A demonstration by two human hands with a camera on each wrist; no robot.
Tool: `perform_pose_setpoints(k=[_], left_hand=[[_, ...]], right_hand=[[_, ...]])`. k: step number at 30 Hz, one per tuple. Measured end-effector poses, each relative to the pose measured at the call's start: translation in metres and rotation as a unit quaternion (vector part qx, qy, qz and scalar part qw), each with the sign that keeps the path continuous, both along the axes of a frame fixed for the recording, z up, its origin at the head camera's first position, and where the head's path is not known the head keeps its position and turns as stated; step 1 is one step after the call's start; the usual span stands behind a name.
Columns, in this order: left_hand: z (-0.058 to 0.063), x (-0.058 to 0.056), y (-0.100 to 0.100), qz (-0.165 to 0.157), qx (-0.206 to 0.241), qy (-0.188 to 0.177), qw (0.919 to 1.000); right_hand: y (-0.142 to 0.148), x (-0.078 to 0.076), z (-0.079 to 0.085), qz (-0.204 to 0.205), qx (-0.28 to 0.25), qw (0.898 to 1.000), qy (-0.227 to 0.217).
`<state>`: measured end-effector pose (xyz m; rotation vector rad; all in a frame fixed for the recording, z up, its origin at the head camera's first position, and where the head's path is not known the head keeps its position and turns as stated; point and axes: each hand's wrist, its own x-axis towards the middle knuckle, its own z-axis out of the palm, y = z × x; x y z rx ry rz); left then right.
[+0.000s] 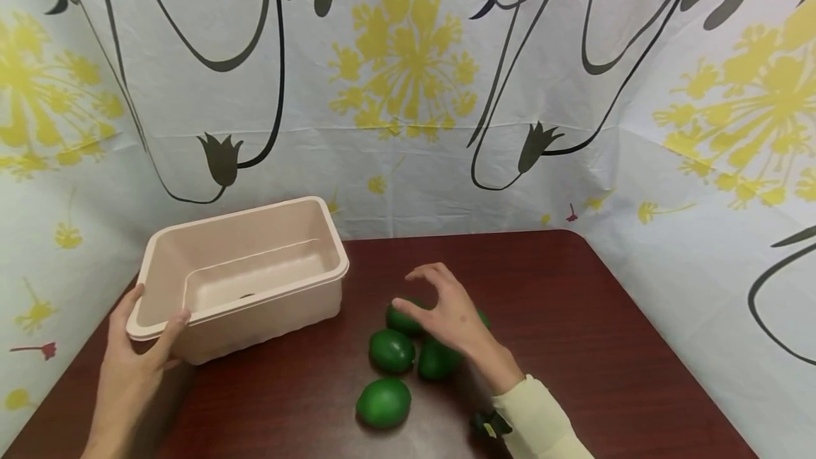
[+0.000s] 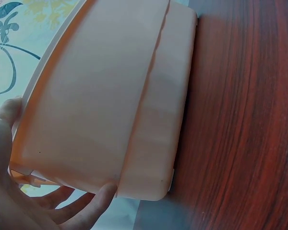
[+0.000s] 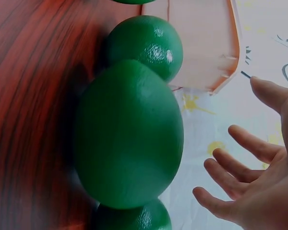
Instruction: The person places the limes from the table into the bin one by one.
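A beige plastic bin [image 1: 274, 321] stands at the table's left, with nothing seen inside but a small dark mark on its floor. My left hand [image 1: 137, 363] grips its left end, thumb against the front wall and fingers behind the rim; in the left wrist view the fingers [image 2: 103, 199] wrap that end. Over a cluster of glossy green oval fruits [image 1: 392, 350] is my right hand [image 1: 455, 321], its fingers spread and holding nothing. It partly hides the rear fruits. The right wrist view shows a large fruit [image 3: 129, 136] close up, apart from the fingers [image 3: 225, 177].
The dark red wooden table [image 1: 574, 346] extends to the right of the fruits. One green fruit [image 1: 384, 402] lies nearest the front. A small dark object [image 1: 491, 425] is at the right cuff. A patterned white cloth [image 1: 408, 183] hangs round the back and sides.
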<state>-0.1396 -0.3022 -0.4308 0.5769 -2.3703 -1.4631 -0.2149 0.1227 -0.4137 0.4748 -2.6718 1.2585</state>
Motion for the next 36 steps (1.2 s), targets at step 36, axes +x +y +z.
perform_pose_setpoints(k=[36], left_hand=[[0.000, -0.001, 0.000, 0.004, -0.003, -0.006, 1.0000]], right_hand=[[0.058, 0.002, -0.028, -0.026, 0.078, 0.994, -0.067]])
